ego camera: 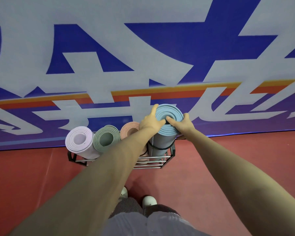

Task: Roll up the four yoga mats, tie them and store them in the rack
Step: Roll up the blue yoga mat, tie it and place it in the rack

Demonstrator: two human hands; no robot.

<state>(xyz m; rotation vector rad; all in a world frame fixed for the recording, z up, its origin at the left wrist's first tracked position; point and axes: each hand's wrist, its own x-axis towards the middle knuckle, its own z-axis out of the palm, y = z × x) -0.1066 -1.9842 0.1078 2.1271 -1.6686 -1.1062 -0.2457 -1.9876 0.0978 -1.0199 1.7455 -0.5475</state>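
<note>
Blue yoga mat [162, 142], head view: rolled and bound by a black strap [160, 149], it is standing upright at the right end of the rack [152, 166]. The left grip [152, 122] and right grip [183, 125] are both grasping its top rim. A lilac mat [78, 142], green mat [106, 137] and peach mat [129, 129] are standing in the rack to its left.

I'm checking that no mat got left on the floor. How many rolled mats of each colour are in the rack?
Lilac mat: 1
Green mat: 1
Peach mat: 1
Blue mat, gripped at its top by the left hand and right hand: 1
Total: 4, all in the rack
</note>
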